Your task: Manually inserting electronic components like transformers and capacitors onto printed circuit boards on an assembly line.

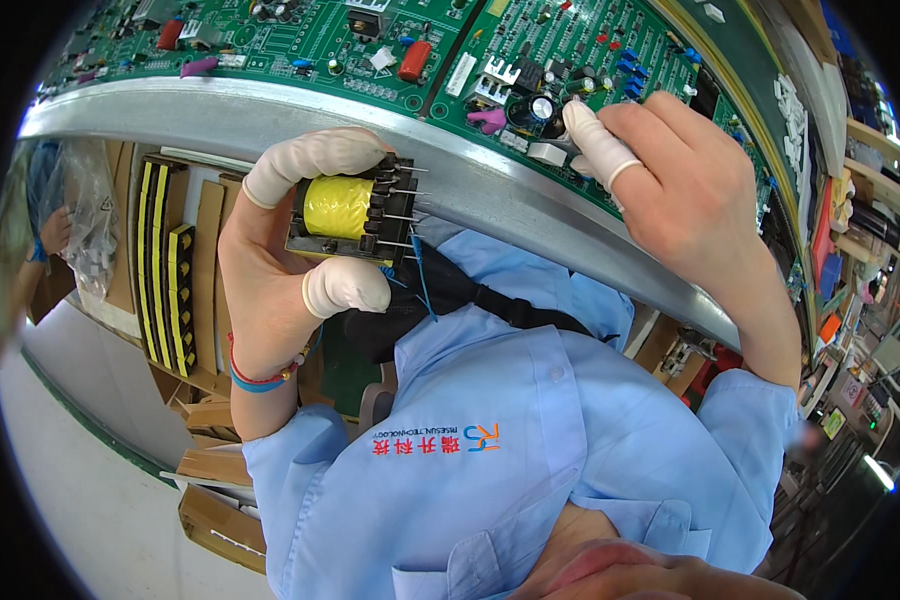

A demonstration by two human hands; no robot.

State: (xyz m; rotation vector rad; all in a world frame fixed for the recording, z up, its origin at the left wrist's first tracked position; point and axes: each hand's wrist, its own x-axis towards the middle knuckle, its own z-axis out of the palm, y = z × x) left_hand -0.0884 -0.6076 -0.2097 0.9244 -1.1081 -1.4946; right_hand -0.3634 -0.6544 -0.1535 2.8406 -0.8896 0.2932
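Your left hand (255, 262) is clamped on the yellow transformer (338, 208), between thumb and finger, before the metal rail (190, 108) at the near edge of the green circuit boards (355, 82). It is probably rather heavy and stiff; the thin pins (400, 218) may bend, so better hold its frame sides. Your right hand (685, 185) is beside a black capacitor (533, 112); whether it pinches something, I cannot tell.

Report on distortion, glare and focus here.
Head view: fisheye distortion bends the silver metal rail; head view: a light tube glares at lower right; head view: the yellow-wrapped transformer in the left hand looks sharp, while a co-worker's hand at far left looks softer.
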